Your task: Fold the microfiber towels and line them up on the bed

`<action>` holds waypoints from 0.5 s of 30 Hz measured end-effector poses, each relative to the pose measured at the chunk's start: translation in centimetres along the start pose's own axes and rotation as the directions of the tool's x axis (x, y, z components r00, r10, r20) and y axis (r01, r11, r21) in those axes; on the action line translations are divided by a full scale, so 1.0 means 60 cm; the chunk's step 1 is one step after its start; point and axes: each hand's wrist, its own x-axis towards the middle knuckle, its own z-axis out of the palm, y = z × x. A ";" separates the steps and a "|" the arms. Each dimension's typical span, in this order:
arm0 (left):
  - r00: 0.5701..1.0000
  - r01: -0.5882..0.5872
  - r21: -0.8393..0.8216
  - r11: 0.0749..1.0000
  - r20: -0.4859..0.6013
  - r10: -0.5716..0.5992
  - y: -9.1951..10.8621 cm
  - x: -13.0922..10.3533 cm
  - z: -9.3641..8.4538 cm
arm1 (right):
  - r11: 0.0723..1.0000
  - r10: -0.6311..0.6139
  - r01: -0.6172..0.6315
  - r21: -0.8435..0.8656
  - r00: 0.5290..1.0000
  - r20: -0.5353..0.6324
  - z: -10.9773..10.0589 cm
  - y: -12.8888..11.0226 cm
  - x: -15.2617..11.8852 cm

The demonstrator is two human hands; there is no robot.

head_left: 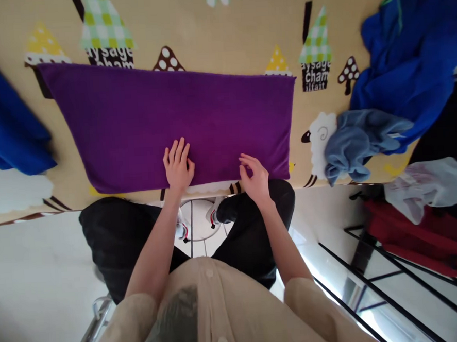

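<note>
A purple towel (133, 125) lies spread flat as a wide rectangle along the near edge of the table. Flat on its lower middle rests my left hand (178, 166), fingers stretched out. My right hand (254, 177) is at the towel's near edge, right of the left hand. Its fingers are loosely bent, with the thumb apart from them, and nothing shows between them. The towel's lower right corner is slightly rumpled.
A patterned tablecloth (220, 37) covers the table. Blue cloth (4, 112) lies at the left, more blue cloth (415, 61) at the right, beside a crumpled grey-blue cloth (360, 137). Below right are a black metal rack (374, 280), a red item (422, 236) and a plastic bag (430, 182).
</note>
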 end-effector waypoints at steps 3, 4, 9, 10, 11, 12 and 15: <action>0.996 0.085 -0.080 0.993 -0.020 -0.087 -0.006 -0.093 -0.005 | 0.985 -0.160 0.151 0.081 0.980 0.121 0.010 -0.030 0.089; 0.992 0.124 -0.123 0.985 0.004 -0.125 -0.007 -0.133 -0.005 | 0.978 -0.206 0.197 0.075 0.967 0.148 0.012 -0.043 0.127; 0.880 0.472 -0.579 0.664 0.268 -0.392 0.018 -0.275 0.012 | 0.937 -0.326 0.345 -0.046 0.915 0.237 0.028 -0.152 0.327; 0.836 0.533 -0.681 0.503 0.331 -0.437 0.028 -0.277 0.018 | 0.929 -0.327 0.359 -0.089 0.909 0.257 0.034 -0.178 0.358; 0.794 0.563 -0.759 0.326 0.389 -0.466 0.038 -0.269 0.023 | 0.921 -0.326 0.369 -0.125 0.906 0.271 0.040 -0.203 0.384; 0.758 0.564 -0.811 0.154 0.434 -0.487 0.048 -0.255 0.027 | 0.913 -0.322 0.376 -0.156 0.901 0.289 0.047 -0.224 0.404; 0.664 0.486 -0.850 -0.201 0.509 -0.547 0.069 -0.194 0.037 | 0.907 -0.238 0.338 -0.251 0.903 0.357 0.076 -0.258 0.443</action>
